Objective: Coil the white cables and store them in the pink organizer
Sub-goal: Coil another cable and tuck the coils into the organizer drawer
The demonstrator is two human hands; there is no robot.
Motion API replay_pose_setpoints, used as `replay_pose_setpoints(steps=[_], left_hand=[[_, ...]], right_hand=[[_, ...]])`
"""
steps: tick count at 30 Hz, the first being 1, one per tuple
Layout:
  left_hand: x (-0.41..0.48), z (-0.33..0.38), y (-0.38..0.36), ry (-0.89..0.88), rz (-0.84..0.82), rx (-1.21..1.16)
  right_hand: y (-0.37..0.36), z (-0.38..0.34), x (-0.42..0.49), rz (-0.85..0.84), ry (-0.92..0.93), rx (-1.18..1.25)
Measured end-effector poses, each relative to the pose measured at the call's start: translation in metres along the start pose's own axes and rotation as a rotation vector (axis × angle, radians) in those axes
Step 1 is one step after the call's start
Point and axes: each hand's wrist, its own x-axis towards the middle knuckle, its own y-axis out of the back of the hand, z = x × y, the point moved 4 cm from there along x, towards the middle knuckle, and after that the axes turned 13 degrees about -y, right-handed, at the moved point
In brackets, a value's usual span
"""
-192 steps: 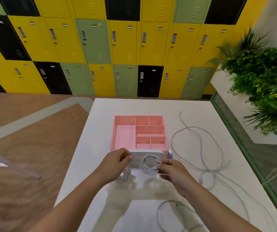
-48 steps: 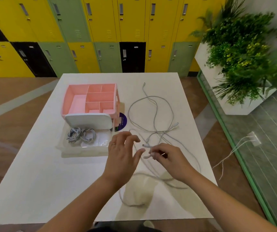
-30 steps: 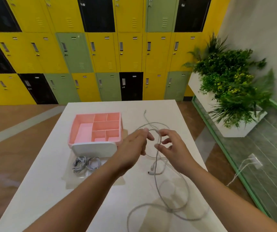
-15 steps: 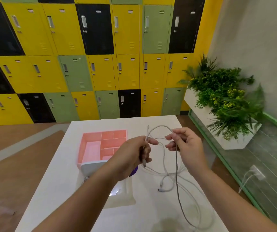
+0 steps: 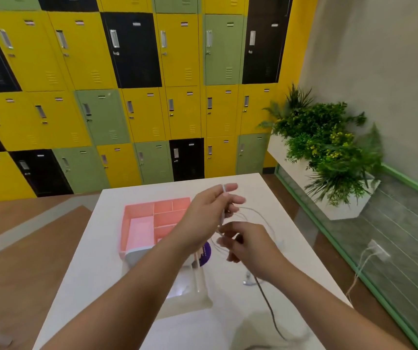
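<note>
Both hands are raised above the white table (image 5: 273,198), working one white cable (image 5: 266,296). My left hand (image 5: 208,218) holds the cable with a turn of it lying across its extended fingers. Just below, my right hand (image 5: 247,245) pinches the same cable, and the loose length hangs down toward the near table edge. The pink organizer (image 5: 139,223) with its several compartments sits behind my left forearm. Its pulled-out clear drawer (image 5: 190,291) is partly hidden by that arm, so the contents cannot be seen.
A purple round sticker (image 5: 206,252) lies beside the organizer. A white planter with green plants (image 5: 329,152) stands to the right of the table. Yellow, green and black lockers (image 5: 132,97) fill the back wall. A white plug and cord (image 5: 374,251) lie on the green floor.
My right hand has dropped from beside the left hand to below it, carrying the cable down. A loop now lies over my left fingers. The camera has tilted further up.
</note>
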Motion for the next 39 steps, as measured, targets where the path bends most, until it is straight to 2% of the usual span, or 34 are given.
replay_pose_setpoints(steps=[3,5,7,10,12,16,20,25,30,35,39], left_hand=[[0.005,-0.003,0.008,-0.16,-0.036,0.397],[0.008,-0.004,0.012,-0.238,-0.141,0.724],[0.012,-0.006,0.015,-0.236,-0.275,0.983],[0.013,-0.01,0.019,-0.134,-0.392,1.125],[0.012,-0.015,0.022,-0.095,-0.396,1.088],[0.008,-0.011,0.021,-0.048,-0.326,0.864],[0.006,-0.004,0.016,0.003,-0.343,0.779],[0.01,0.005,0.019,-0.043,-0.236,0.656],[0.013,0.006,0.032,-0.009,-0.066,0.288],[0.014,0.018,0.018,0.001,-0.089,0.09],[0.016,0.023,0.007,0.002,-0.133,0.027]], right_hand=[[0.002,-0.005,-0.004,-0.058,-0.011,-0.066],[0.013,-0.008,-0.002,-0.04,-0.009,-0.136],[0.025,-0.012,0.003,-0.021,0.011,-0.253],[0.04,-0.015,0.013,-0.006,0.008,-0.282],[0.05,-0.019,0.019,0.033,0.02,-0.242],[0.063,-0.031,0.024,0.073,0.094,-0.242],[0.067,-0.036,0.03,0.077,0.156,-0.266],[0.075,-0.038,0.035,0.069,0.223,-0.181],[0.08,-0.021,0.043,0.084,0.158,-0.073],[0.073,-0.02,0.051,0.154,0.116,0.134],[0.058,-0.025,0.053,0.144,0.081,0.112]])
